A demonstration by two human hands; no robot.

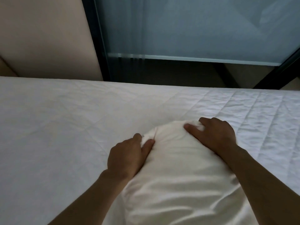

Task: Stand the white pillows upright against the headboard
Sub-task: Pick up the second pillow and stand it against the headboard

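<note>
One white pillow [177, 172] fills the lower middle of the head view, its far end bunched above the white quilted mattress [65, 120]. My left hand [128, 158] pinches the cloth at its far left corner. At the far right corner, my right hand [214, 137] grips the fabric with curled fingers. A beige padded panel [45, 38] rises at the upper left, beyond the bed's far edge; I cannot tell whether it is the headboard. The pillow's near end runs out of the frame.
Past the bed's far edge is a dark gap, then a frosted glass wall [194, 30] in a black frame [95, 39]. The mattress stretches wide to the left and right of the pillow.
</note>
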